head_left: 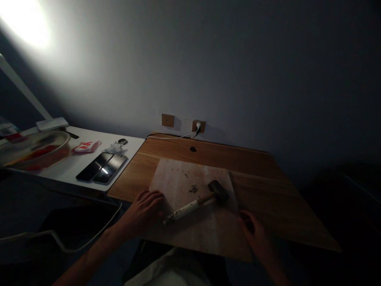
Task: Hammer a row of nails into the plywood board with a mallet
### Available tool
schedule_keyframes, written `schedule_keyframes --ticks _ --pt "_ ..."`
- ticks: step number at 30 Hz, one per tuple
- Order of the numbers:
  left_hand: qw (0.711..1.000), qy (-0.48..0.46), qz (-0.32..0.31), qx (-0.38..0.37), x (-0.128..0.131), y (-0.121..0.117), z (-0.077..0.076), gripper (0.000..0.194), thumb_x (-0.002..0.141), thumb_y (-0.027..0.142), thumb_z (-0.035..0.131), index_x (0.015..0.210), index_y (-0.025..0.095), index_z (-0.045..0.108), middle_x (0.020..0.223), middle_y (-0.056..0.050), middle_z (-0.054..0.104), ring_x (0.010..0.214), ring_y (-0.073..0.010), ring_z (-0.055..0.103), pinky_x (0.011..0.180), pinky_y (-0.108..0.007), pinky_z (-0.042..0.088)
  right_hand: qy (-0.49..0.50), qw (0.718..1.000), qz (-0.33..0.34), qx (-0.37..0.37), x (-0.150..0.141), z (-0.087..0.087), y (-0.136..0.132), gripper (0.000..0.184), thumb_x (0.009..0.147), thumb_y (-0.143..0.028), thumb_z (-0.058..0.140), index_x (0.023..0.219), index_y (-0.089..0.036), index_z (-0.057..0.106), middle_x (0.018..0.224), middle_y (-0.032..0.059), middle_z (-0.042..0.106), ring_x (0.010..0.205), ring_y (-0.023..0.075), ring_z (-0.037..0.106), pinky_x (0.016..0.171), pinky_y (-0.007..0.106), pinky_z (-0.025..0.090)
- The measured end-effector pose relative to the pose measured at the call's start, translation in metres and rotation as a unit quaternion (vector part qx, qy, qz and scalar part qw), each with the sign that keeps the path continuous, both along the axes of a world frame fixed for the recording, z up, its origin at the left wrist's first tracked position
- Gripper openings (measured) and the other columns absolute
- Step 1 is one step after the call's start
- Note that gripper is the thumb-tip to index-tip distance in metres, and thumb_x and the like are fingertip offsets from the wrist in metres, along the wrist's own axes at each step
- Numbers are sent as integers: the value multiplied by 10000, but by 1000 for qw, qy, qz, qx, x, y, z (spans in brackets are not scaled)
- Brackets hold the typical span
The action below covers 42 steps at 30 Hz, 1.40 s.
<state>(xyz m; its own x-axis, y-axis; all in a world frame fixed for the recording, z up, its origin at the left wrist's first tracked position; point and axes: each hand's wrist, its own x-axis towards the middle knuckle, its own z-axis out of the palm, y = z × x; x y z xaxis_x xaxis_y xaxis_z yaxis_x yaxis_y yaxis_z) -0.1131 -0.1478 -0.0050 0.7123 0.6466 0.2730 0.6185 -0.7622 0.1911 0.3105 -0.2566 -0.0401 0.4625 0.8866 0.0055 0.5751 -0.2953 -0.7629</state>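
Note:
A pale wooden board (178, 180) lies on a brown wooden desk (262, 186). On the board rests a hammer (196, 203) with a dark head and a worn light handle. A small heap of nails (193, 188) lies just above the handle. My left hand (145, 209) rests at the board's left edge, fingers curled down onto it, close to the handle's end. My right hand (253, 232) is at the board's right front edge in deep shadow; its fingers seem curled over the edge.
A white table (68, 169) to the left carries two dark phones (102, 168), a red and white packet (86, 146), crumpled wrap (116, 148) and a bowl (32, 149). A white cable (178, 137) runs to a wall socket (198, 126). The room is dark.

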Motion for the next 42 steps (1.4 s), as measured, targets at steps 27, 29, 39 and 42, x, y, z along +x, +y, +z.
schedule_keyframes --ticks 27,29,39,42 --pt "990 16 129 52 -26 14 -13 418 1013 425 401 1344 221 557 1307 -95 633 1269 -261 527 1129 -492 335 36 999 29 21 -49 18 17 474 777 -584 566 1013 -197 703 961 119 773 838 265 726 745 372 575" --pt "987 14 151 47 -40 21 -11 425 1015 429 371 1323 219 576 1292 -105 643 1261 -271 540 1114 -498 352 39 998 56 18 -66 20 26 471 807 -572 549 1036 -190 702 942 117 774 811 259 724 735 367 570" --pt "955 12 293 43 -100 37 -4 473 1002 440 296 1249 177 602 1327 -146 605 1227 -303 571 1021 -494 439 69 990 122 7 -101 16 52 450 841 -537 567 1101 -186 679 1022 119 761 889 260 714 796 373 555" --pt "950 24 307 44 -102 37 -5 473 999 429 287 1231 171 609 1309 -148 613 1183 -307 595 984 -493 454 75 992 98 8 -96 13 52 469 831 -553 551 1094 -185 677 1026 125 757 864 258 713 757 365 564"
